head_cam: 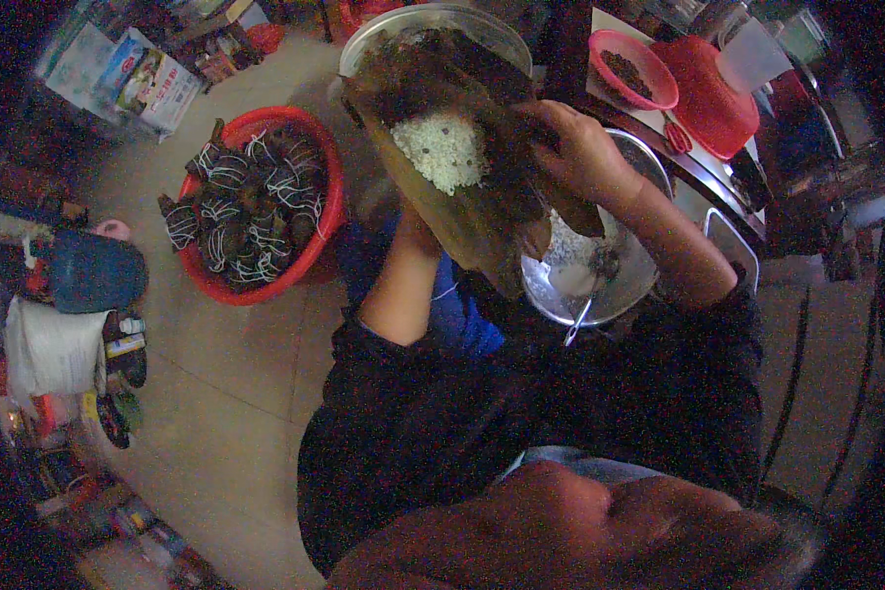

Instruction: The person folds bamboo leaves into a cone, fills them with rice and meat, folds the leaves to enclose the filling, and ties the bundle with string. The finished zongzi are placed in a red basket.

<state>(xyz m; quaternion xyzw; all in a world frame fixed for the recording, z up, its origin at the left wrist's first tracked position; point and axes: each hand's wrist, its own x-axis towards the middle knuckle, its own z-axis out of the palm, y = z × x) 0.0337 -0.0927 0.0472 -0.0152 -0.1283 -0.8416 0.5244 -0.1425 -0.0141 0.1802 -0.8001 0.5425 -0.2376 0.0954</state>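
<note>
Broad brown-green leaves (431, 199) spread above my lap, bearing a mound of white rice (442, 151) with a few dark specks. My left hand (418, 228) supports them from below; its fingers are hidden and only the wrist and forearm show. At the leaves' right side, my right hand (586, 151) grips their edge with bent fingers. Under my right forearm is a metal bowl (630, 284) holding more white rice (571, 247) and a spoon (579, 321). Beyond the leaves stands a large round metal pot (442, 15) with dark leaves inside, partly covered by those I hold.
A red plastic basin (265, 295) on the left holds several leaf-wrapped bundles (228, 210) tied with white string. On the right surface are a pink basket (667, 85) of small dark pieces, red-handled scissors (677, 136) and a red basket (723, 99). Printed bags (151, 85) stand far left.
</note>
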